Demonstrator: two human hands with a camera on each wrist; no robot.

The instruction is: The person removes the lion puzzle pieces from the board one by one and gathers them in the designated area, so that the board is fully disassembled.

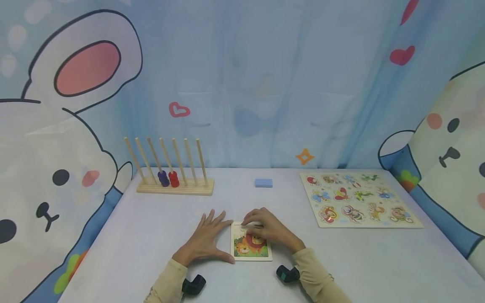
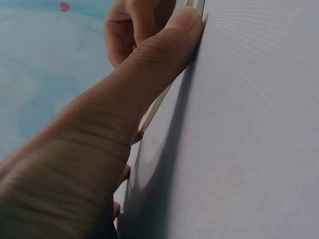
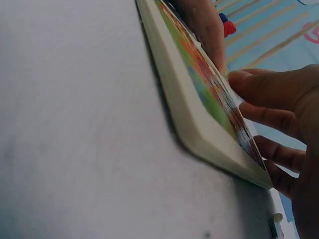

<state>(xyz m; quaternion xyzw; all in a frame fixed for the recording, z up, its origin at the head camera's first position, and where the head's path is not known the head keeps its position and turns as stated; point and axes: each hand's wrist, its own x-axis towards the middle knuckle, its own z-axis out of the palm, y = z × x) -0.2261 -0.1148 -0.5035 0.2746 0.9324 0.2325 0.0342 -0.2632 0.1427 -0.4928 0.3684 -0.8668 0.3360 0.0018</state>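
A small square jigsaw puzzle [image 1: 251, 251] with a pale frame and a lion picture lies on the table. My left hand [image 1: 206, 239] spreads along its left side, the thumb tip against the lower left corner. In the left wrist view, that thumb [image 2: 184, 22] presses on the frame's edge. Over the puzzle's upper part reaches my right hand [image 1: 270, 229], fingertips at the upper left of the picture. Seen from the right wrist, the thumb [image 3: 249, 82] and extended fingers touch the puzzle surface [image 3: 212, 94] and its far edge. The palm hides the picture's upper right.
A wooden rack of upright pegs [image 1: 178, 190] stands at the back left, with purple beads [image 1: 163, 178] and red beads [image 1: 174, 179] on two pegs. A blue block [image 1: 263, 183] lies at the back middle. An insect picture board [image 1: 361, 200] is at the right. A patterned curtain [image 1: 265, 84] hangs behind.
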